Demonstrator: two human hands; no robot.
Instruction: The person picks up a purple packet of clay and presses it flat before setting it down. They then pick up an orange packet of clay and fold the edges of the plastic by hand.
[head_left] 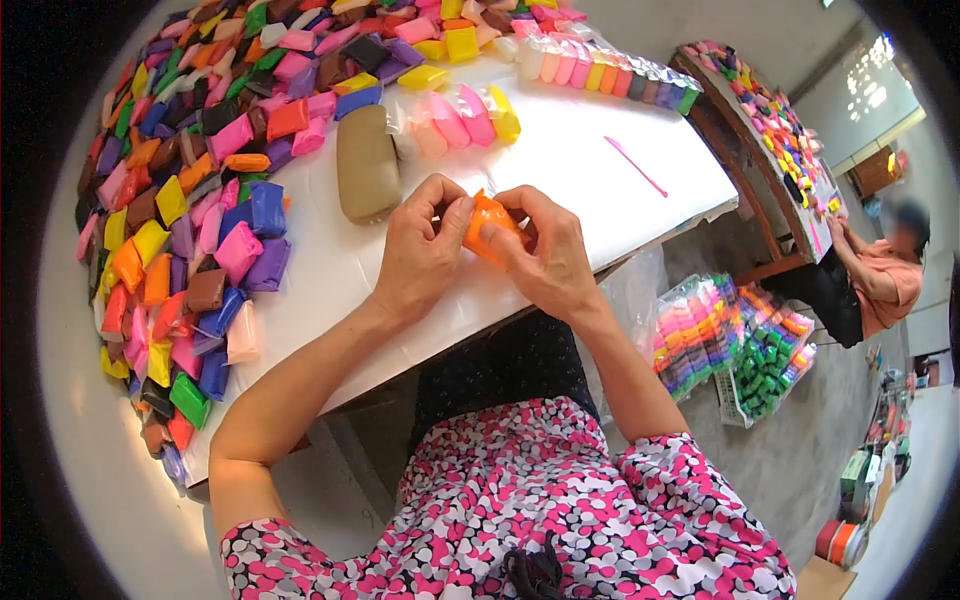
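Note:
Both hands hold an orange clay packet [487, 224] just above the near edge of the white table [560, 170]. My left hand [420, 250] pinches its left side with thumb and fingers. My right hand [545, 255] grips its right side from below and behind. The packet is wrapped in clear plastic and partly hidden by my fingers. A tan clay block [366, 175] lies on the table just left of my left hand.
A big heap of coloured clay packets [190, 200] covers the table's left and far side. A row of wrapped pastel pieces [600, 70] and a pink stick [635, 165] lie at the far right. Bags of coloured clay [720, 335] sit on the floor. Another person [880, 275] sits at a second table [770, 120].

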